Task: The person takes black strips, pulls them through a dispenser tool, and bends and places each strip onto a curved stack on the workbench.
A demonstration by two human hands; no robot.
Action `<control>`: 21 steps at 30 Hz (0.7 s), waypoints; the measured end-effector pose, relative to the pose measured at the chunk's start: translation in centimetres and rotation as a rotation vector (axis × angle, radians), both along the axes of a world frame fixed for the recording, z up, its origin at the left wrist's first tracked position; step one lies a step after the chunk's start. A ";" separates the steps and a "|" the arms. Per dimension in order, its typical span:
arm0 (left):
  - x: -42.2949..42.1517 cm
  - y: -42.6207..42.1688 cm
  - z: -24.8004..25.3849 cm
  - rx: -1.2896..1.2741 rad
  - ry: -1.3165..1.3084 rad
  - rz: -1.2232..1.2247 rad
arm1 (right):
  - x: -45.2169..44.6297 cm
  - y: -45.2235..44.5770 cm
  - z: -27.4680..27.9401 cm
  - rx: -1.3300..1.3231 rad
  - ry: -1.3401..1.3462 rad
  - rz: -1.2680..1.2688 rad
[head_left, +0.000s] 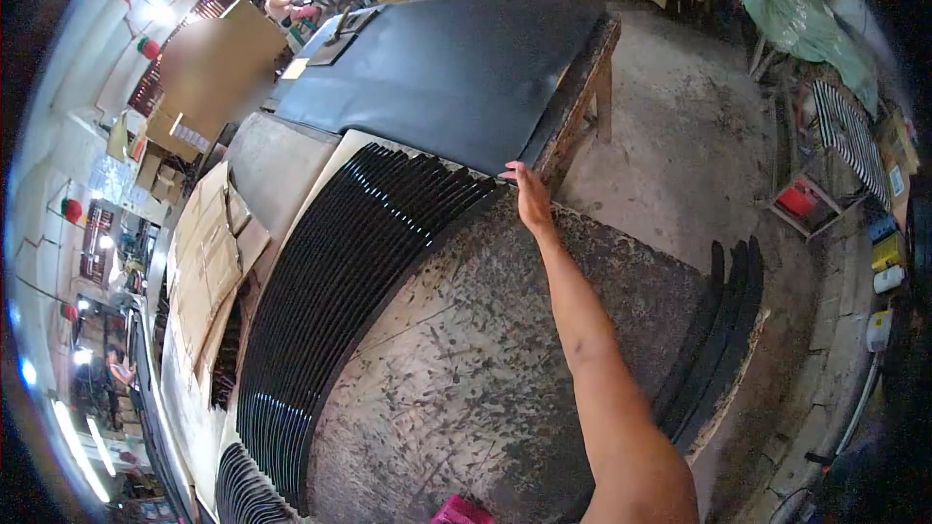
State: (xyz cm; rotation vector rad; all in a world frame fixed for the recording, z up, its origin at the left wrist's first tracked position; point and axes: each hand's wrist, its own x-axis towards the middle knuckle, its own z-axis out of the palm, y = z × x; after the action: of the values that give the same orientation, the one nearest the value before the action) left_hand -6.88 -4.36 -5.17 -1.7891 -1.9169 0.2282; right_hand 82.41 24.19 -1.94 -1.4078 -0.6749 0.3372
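My right hand (529,199) reaches forward across the work table, its fingers stretched out and slightly apart. The fingertips are by the far ends of a row of long, curved black strips (340,262), close to the edge of a black sheet. I cannot make out whether they touch the last strip. The strips lie side by side in a fan on the left part of the stained table top (437,369). A few more black strips (723,330) lie along the table's right edge. My left hand is out of view.
A second table with a smooth black sheet (437,58) stands beyond. Torn cardboard (209,243) lies at left. A pink item (461,511) shows at the bottom edge. On the right floor is a red-seated stool (801,199). A person (279,8) sits far back.
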 end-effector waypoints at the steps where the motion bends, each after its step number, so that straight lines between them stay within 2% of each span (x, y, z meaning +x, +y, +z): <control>1: 0.2 0.1 0.0 0.004 -0.010 -0.004 | 0.1 0.2 0.0 -0.030 -0.067 -0.007; 14: 0.4 1.0 0.0 0.053 -0.135 -0.012 | -0.2 0.1 0.7 -0.142 -0.063 0.023; 21: 1.3 1.0 0.0 0.005 -0.126 0.045 | -0.3 0.2 1.1 -0.315 -0.102 -0.020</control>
State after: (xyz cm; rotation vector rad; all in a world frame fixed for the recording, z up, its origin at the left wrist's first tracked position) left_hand -5.60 -3.34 -5.14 -1.7971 -2.0449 0.1286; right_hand 82.12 24.37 -0.86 -1.7397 -0.7124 0.3693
